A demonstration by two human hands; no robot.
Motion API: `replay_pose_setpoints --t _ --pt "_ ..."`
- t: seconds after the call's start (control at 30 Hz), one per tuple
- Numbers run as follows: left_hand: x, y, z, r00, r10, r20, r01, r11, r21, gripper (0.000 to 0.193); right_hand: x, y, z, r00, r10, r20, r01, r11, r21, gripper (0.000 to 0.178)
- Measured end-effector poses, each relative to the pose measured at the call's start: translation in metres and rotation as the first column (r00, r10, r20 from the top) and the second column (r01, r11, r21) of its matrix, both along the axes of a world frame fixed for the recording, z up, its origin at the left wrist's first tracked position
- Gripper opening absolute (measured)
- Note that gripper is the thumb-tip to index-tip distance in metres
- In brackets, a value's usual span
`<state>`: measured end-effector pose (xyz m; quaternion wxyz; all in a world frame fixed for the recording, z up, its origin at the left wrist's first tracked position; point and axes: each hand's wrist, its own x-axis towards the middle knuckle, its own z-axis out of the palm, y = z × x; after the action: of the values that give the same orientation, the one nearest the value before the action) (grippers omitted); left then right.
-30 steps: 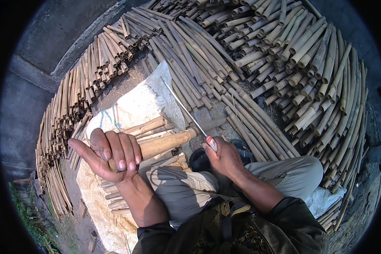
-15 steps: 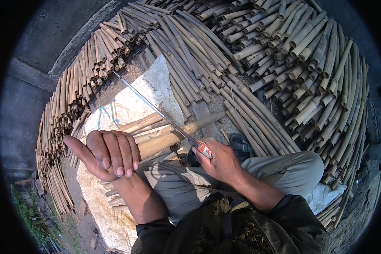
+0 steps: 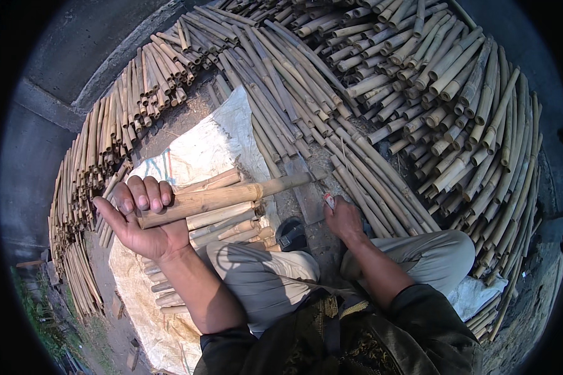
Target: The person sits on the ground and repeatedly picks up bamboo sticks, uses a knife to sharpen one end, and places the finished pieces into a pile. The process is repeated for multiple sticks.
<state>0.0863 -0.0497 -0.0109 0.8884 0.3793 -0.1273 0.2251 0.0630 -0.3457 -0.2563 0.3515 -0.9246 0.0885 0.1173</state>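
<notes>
A bamboo pole (image 3: 222, 199) lies across the upturned palm of my left hand (image 3: 153, 234), fingers curled over its near-left end. From there it slants right, its far end resting by a flat board (image 3: 308, 201). My right hand (image 3: 346, 220) is closed round the red-and-white handle (image 3: 329, 200) of a long, thin-bladed knife, close to that far end. Its blade points away from me and shows only in part. Beneath the pole, several cut bamboo pieces (image 3: 222, 220) lie stacked beside my left leg.
A white woven sack (image 3: 194, 150) covers the ground to the left. Bamboo poles are stacked along the left wall (image 3: 100, 137), ahead (image 3: 275, 81) and high at the right (image 3: 444, 94). My sandalled foot (image 3: 291, 234) sits between the cut pieces and the board.
My left hand has rolled palm-up and moved up and left, with the pole turned in it. My right hand has moved right and slightly away, swinging the blade from the left to the pole's far end.
</notes>
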Motion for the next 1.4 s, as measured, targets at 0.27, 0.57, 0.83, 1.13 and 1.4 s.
replay_pose_setpoints --t 0.27,0.57,0.83,1.13,1.4 --pt "-0.021 -0.021 0.003 0.983 0.129 0.132 -0.122 0.991 -0.056 0.059 0.003 0.025 0.068 0.882 0.173 0.439 -0.242 0.965 0.105 0.071" --pt "-0.034 -0.076 0.01 0.949 0.164 0.268 -0.259 0.893 0.369 0.082 0.022 0.058 0.196 0.657 0.214 0.722 -0.452 0.879 0.151 0.033" --pt "-0.044 -0.077 0.003 0.891 0.147 0.43 -0.349 0.826 0.442 0.06 0.054 0.036 0.247 0.622 -0.275 0.734 -0.115 0.894 0.432 0.035" --pt "-0.042 -0.074 -0.004 0.912 0.098 0.399 -0.302 0.819 0.488 0.047 0.116 0.101 0.095 0.968 -0.223 -0.113 0.128 0.057 0.99 0.036" --pt "-0.038 -0.08 -0.015 0.925 0.136 0.355 -0.318 0.786 0.529 0.04 0.119 0.223 -0.003 0.784 0.04 -0.619 0.617 -0.154 0.772 0.055"
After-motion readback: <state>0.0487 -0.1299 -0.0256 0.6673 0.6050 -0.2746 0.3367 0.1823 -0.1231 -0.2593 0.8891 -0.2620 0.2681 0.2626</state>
